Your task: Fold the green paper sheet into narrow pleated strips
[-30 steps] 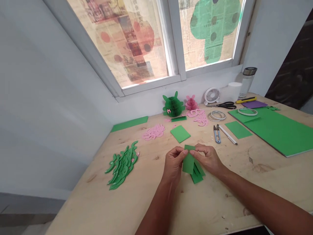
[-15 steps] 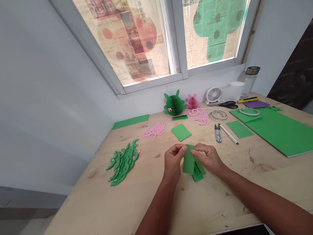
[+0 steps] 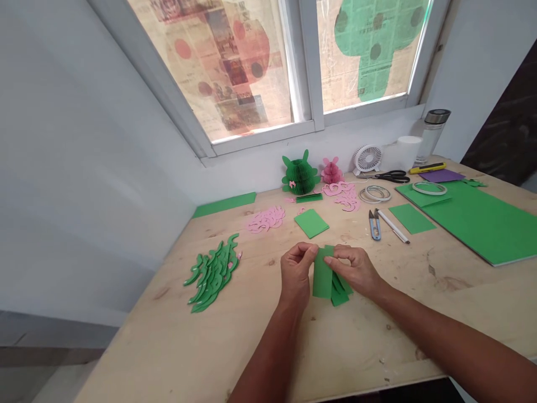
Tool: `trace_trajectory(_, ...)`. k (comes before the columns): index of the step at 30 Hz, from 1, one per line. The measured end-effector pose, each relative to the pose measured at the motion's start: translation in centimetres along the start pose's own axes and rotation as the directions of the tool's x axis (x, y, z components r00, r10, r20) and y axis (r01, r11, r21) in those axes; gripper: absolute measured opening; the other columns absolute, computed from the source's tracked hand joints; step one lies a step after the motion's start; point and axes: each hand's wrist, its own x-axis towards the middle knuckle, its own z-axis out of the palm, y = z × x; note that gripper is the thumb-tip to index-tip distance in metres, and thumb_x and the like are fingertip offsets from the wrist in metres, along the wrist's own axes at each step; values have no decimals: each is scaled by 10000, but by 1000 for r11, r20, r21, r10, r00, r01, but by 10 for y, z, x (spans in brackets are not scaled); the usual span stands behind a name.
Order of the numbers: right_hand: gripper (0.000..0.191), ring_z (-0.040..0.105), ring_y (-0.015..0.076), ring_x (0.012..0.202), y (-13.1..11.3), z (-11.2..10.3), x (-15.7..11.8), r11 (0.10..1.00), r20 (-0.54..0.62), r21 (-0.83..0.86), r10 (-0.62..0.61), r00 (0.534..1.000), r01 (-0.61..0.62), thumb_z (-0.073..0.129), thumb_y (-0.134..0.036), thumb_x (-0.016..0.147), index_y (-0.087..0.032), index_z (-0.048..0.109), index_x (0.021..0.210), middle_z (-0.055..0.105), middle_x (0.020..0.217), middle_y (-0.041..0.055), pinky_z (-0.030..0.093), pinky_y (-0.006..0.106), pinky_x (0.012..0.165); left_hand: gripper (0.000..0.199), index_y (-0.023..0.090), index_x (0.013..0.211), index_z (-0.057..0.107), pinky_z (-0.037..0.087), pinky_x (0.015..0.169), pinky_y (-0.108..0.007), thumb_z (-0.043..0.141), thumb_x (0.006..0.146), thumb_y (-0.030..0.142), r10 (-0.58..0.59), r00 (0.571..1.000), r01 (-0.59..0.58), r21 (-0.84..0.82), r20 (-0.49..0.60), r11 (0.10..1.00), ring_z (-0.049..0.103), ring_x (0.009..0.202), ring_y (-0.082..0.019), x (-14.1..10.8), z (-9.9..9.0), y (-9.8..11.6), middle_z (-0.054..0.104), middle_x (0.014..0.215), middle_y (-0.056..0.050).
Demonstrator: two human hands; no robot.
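Observation:
Near the middle of the table, my left hand [image 3: 297, 271] pinches the upper left corner of a green paper strip [image 3: 322, 277] between thumb and fingers. My right hand [image 3: 356, 270] is closed on the strip's upper right side, its thumb lying on the front. Several more green strips [image 3: 340, 291] fan out below and behind, under the right fingers. How those strips are gripped is partly hidden. Just beyond the hands lies a small stack of green paper squares [image 3: 311, 223]. To the left is a heap of curved green paper cutouts [image 3: 213, 274].
Pink cutouts [image 3: 266, 219] lie further back, near a green honeycomb paper figure [image 3: 300, 174] and a pink one [image 3: 332, 172]. Blue thread snips [image 3: 375, 225], a white pen [image 3: 393, 226], tape rolls [image 3: 375, 194], black scissors [image 3: 392, 177] and large green sheets [image 3: 482, 218] are at right.
The front green strip has slid slightly left and down against those behind, so a back strip's top edge now shows beside it. Both hands keep their hold. The view has tilted slightly.

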Motion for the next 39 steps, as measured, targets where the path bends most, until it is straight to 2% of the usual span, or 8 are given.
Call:
trace_trajectory(5, 421, 417, 132, 554, 1, -3, 2, 998, -45, 23, 56, 997, -55, 538, -478, 823, -202, 466, 513, 410, 531, -25, 358, 272, 564, 320, 148, 740, 676, 441, 611, -223, 767, 647, 440, -42, 999, 40, 90, 22, 995, 541, 633, -115, -2, 1, 1, 621, 675, -6)
trace_trajectory(14, 444, 383, 120, 547, 6, -7, 5, 996, -130, 40, 90, 987, -85, 552, -476, 804, -200, 411, 486, 367, 518, -36, 361, 265, 560, 294, 140, 692, 676, 403, 543, -209, 794, 599, 393, -89, 995, 82, 144, 41, 986, 514, 568, -104, -1, 0, -1, 612, 618, -3)
trace_trajectory(16, 404, 425, 130, 577, 5, -8, 5, 994, -122, 48, 108, 987, -103, 570, -463, 799, -193, 477, 513, 425, 542, -29, 385, 270, 590, 292, 141, 685, 672, 406, 549, -212, 789, 606, 397, -81, 996, 74, 151, 39, 986, 516, 572, -106, -1, 0, 0, 623, 630, -8)
trace_trajectory(21, 244, 566, 189, 764, 5, -10, 6, 962, -54, 224, 176, 983, -159, 631, -418, 769, -177, 668, 775, 641, 777, 31, 440, 305, 716, 235, 141, 670, 669, 398, 565, -211, 769, 651, 353, -87, 993, 69, 201, 84, 977, 510, 577, -104, -9, 6, 6, 612, 616, -4)
trace_trajectory(27, 266, 539, 155, 650, 6, -9, 7, 926, -60, 306, 250, 966, -221, 694, -430, 711, -176, 661, 640, 610, 636, 3, 419, 286, 635, 222, 151, 597, 643, 351, 502, -203, 780, 628, 324, -132, 984, 103, 216, 121, 971, 465, 516, -93, -14, 12, 9, 577, 569, 2)
trace_trajectory(34, 285, 537, 147, 632, 1, -12, 9, 880, -34, 387, 314, 949, -277, 734, -444, 666, -178, 657, 597, 613, 621, 2, 423, 297, 637, 230, 158, 586, 635, 325, 472, -208, 774, 618, 339, -154, 975, 113, 238, 159, 965, 441, 490, -91, -11, 10, 12, 561, 542, 6)
trace_trajectory(36, 280, 540, 149, 638, 4, -17, 11, 867, -73, 415, 334, 940, -276, 742, -439, 659, -182, 652, 593, 620, 627, 4, 426, 303, 652, 241, 156, 570, 630, 315, 466, -211, 780, 607, 341, -164, 971, 117, 251, 175, 961, 433, 479, -87, -9, 8, 11, 552, 527, 8)
trace_trajectory(39, 275, 556, 162, 685, 13, -26, 16, 866, -221, 451, 343, 913, -216, 757, -436, 645, -190, 645, 595, 623, 629, 11, 433, 319, 724, 237, 152, 561, 624, 304, 468, -209, 775, 609, 327, -166, 971, 117, 266, 171, 957, 425, 479, -82, -6, 4, 9, 542, 524, 11)
